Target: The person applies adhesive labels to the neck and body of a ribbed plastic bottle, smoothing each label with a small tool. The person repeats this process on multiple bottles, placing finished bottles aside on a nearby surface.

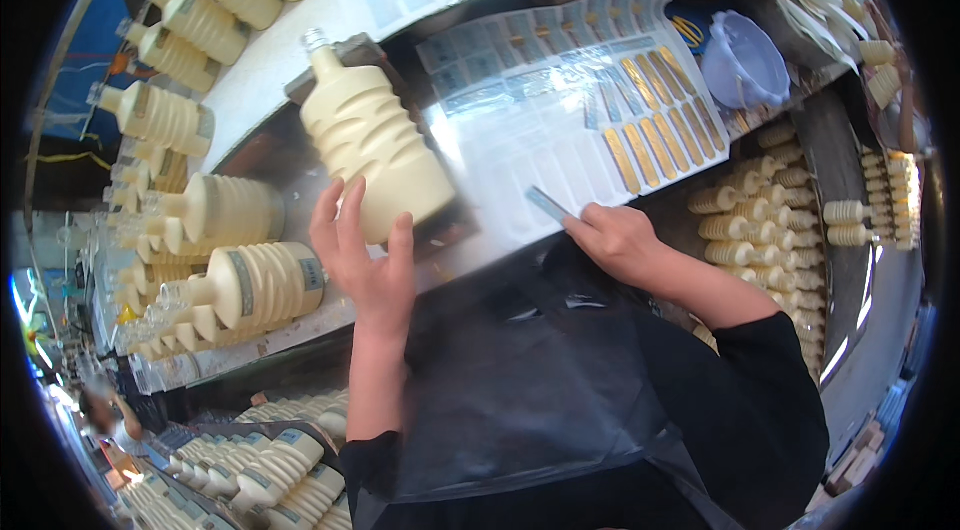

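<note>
Bottle of ribbed cream plastic (375, 145) lay on the grey counter (288, 158), left hand (368, 255) right at its base, grip spread wide, contact unclear; right hand (618, 238) pinched a slim blue-grey strip (546, 203)!

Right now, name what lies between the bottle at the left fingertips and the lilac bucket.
In the head view, a sheet of blue and gold labels lies between bottle and bucket.
</note>
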Tool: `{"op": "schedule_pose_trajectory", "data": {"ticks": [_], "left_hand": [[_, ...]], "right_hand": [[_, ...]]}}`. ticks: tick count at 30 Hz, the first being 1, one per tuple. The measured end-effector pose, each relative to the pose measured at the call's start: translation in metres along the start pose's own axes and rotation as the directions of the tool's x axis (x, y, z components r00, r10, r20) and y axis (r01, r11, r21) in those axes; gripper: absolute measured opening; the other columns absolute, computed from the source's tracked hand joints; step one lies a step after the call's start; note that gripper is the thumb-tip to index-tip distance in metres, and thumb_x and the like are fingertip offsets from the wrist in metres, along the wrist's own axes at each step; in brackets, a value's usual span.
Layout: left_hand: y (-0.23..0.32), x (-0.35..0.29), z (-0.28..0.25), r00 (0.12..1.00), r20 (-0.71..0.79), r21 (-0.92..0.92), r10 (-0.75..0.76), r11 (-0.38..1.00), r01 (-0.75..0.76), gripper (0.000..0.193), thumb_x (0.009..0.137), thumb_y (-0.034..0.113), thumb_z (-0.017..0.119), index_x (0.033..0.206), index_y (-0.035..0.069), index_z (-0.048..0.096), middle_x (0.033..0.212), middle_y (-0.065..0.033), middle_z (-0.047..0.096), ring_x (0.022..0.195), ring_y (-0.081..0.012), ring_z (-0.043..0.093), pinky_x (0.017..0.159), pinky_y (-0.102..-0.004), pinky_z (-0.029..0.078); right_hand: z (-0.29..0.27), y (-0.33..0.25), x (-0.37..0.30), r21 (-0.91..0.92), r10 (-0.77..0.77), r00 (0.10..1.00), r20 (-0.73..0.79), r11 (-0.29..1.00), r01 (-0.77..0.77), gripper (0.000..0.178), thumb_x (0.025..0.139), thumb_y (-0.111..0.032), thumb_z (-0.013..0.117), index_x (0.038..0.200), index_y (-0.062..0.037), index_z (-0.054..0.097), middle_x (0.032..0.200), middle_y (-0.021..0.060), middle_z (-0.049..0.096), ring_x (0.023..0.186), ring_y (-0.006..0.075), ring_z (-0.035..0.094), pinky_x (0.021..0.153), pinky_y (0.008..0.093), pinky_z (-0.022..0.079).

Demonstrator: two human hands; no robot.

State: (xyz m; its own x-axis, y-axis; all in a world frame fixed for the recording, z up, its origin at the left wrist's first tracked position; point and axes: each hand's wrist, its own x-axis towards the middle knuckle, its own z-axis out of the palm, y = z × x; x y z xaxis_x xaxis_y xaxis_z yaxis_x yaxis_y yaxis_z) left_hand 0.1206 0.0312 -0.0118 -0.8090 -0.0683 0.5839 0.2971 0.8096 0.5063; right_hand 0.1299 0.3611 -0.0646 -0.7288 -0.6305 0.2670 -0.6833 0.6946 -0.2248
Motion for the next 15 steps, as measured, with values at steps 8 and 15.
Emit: {"op": "schedule_pose_trajectory", "data": {"ticks": [8, 15], "left_hand": [[-0.027, 0.031, 0.012, 0.882, 0.094, -0.402, -0.462, 0.793, 0.458, 0.08, 0.092, 0.023, 0.07, 0.157, 0.001, 0.029, 0.152, -0.0238, 0.04, 0.136, -0.0342, 0.046, 0.115, -0.0449, 0.038], [-0.021, 0.056, 0.015, 0.726, 0.373, -0.563, -0.577, 0.481, 0.672, 0.089, 0.09, 0.016, 0.072, 0.161, 0.0, 0.019, 0.148, -0.0226, 0.049, 0.13, -0.0289, 0.057, 0.106, -0.0394, 0.05]], "right_hand": [[-0.033, 0.021, 0.071, 0.619, 0.392, 0.745, 0.54, 0.414, -0.667, 0.02, 0.091, -0.018, 0.076, 0.095, 0.0012, 0.079, 0.086, 0.01, 0.076, 0.076, 0.0145, 0.069, 0.071, 0.0302, 0.054], [-0.076, 0.015, 0.209, 0.689, 0.321, 0.74, 0.591, 0.277, -0.67, 0.022, 0.098, -0.018, 0.07, 0.104, 0.003, 0.076, 0.058, 0.0034, 0.065, 0.042, 0.0067, 0.052, 0.044, 0.0235, 0.043]]}}
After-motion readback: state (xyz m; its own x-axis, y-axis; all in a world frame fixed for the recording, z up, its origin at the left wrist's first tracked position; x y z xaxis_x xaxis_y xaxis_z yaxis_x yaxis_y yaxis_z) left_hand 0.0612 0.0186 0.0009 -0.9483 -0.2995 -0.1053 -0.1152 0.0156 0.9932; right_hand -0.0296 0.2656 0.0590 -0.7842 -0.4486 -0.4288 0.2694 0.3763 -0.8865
